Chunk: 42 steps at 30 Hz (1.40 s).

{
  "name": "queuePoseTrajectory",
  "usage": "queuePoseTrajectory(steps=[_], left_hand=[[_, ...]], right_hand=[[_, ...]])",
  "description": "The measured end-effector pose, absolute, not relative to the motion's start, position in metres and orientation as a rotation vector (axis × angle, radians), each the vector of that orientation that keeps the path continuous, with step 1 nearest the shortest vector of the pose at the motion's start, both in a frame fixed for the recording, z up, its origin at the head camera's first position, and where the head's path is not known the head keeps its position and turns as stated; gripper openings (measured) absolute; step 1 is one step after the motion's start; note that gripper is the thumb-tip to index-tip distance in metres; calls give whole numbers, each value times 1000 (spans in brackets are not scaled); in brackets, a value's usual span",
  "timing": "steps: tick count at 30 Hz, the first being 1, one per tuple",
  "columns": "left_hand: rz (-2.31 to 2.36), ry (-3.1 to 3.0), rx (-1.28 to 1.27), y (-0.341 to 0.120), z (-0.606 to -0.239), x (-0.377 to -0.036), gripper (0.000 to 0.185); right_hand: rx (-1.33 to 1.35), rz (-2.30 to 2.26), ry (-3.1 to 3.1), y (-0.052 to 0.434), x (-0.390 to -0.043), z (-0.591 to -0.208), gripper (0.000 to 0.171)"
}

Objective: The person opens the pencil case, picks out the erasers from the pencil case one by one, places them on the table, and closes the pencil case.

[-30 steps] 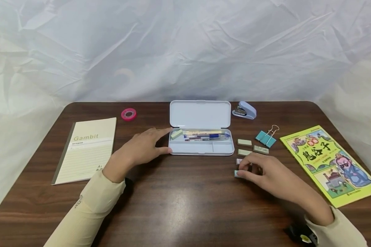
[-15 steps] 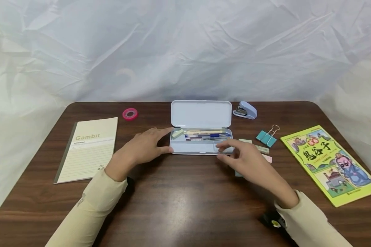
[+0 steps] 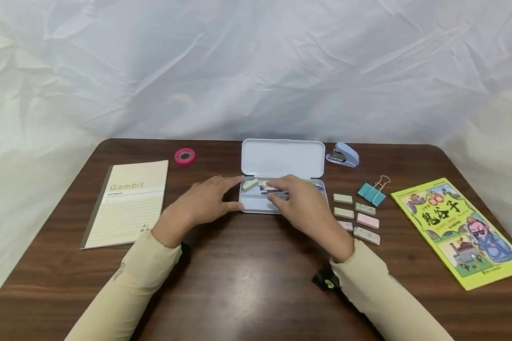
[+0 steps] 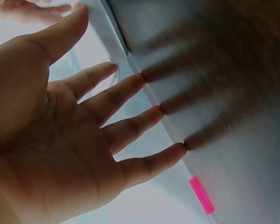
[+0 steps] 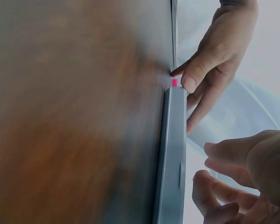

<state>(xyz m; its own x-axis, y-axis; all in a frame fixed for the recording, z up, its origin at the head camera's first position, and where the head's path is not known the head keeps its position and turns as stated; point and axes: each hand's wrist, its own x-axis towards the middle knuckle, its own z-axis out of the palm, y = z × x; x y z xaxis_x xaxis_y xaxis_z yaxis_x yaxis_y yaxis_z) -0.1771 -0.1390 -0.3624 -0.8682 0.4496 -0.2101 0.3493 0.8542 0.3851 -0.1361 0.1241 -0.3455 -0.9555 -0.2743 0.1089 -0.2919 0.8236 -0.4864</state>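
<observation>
A pale blue pencil case (image 3: 256, 204) lies open in mid-table, its lid (image 3: 283, 158) raised. Inside are several pens (image 3: 274, 192) and a pale green eraser (image 3: 250, 185) at the left end. My left hand (image 3: 205, 201) touches the case's left end with thumb and index finger; its fingers (image 4: 130, 123) are spread in the left wrist view. Over the case hovers my right hand (image 3: 305, 206), thumb and index finger apart, with nothing seen between them. In the right wrist view, the other fingers of that hand (image 5: 247, 182) are bent.
Several erasers (image 3: 368, 220) stand in two columns right of the case. Behind them are a teal binder clip (image 3: 372, 193) and a blue stapler (image 3: 343, 155). A yellow-green comic book (image 3: 461, 232) lies far right; a notebook (image 3: 130, 203) and pink tape roll (image 3: 185, 156) are left.
My right hand has moved left from a blue eraser beside the case to above the pens. That eraser is now out of sight near my wrist. My left hand stays at the case.
</observation>
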Motion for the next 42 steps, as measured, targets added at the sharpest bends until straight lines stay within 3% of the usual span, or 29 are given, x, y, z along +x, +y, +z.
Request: queuePoseTrajectory(steps=[4,7,15,24,31,42], left_hand=[[497,2756,617,-142,-375,-183,86],[484,2739,609,-135,-355,-173,83],[488,2743,623,-135,-367,-182,84],[484,2772,601,-143,-394,-196,88],[483,2744,607,-138,-369,-181,83],[490,2732,579,-139,-362,-177,83]], right_hand=[[477,799,-2937,118,-159,-369,36],[488,782,-2939,114,-178,-388,36],[490,725,-2990,102,-203,-404,35],[523,693,-2964,93,-207,-405,23],[531,730,-2960,88,-209,-406,23],[556,777,-2920,90,-209,-408,12]])
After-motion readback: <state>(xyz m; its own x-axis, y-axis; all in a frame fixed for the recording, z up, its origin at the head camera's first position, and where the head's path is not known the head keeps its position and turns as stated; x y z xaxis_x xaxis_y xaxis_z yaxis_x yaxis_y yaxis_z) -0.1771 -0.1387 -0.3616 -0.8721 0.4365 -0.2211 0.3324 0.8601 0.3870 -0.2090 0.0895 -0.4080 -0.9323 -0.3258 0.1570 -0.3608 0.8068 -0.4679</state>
